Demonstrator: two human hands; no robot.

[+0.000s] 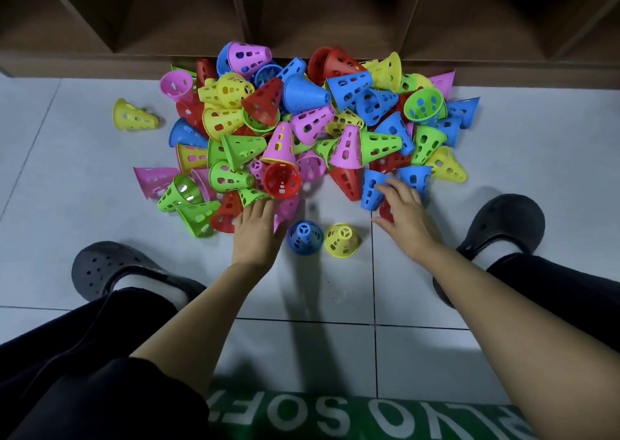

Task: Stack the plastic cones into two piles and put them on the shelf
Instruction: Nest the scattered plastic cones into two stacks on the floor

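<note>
1. Pale tiled floor [84, 178], dim light. Dark wooden shelf with open compartments [335, 13] runs along the far side. No cones on it yet.
2. Heap of perforated plastic cones [302, 121] in pink, yellow, red, blue and green lies against the shelf foot, loose and pointing every way. One stray yellow cone [134, 116] lies on its side, well apart to the left.
3. Two cones stand tip-up on the near side of the heap: upright blue cone [305, 238] and upright yellow cone [341, 240], just beside each other. Likely the bases of the two piles, with nothing stacked on them so far.
4. Left hand [256, 235]: flat, fingers straight, reaching to the heap's near edge over a pink cone [289, 206]. It grasps nothing that I can see. The upright blue cone is just to its right.
5. Right hand [407, 216]: fingers spread and slightly bent, fingertips on a lying blue cone [370, 188]. A red cone [386, 211] shows under the palm. The hand has not closed round either.
6. Key relation: the lying blue cone is ahead and slightly left of the right hand, which is the nearer one. Its long axis runs toward the shelf, with the mouth far and the tip near. My guess is it must be tipped mouth-down to go onto the upright yellow cone, which sits near-left of that hand.
</note>
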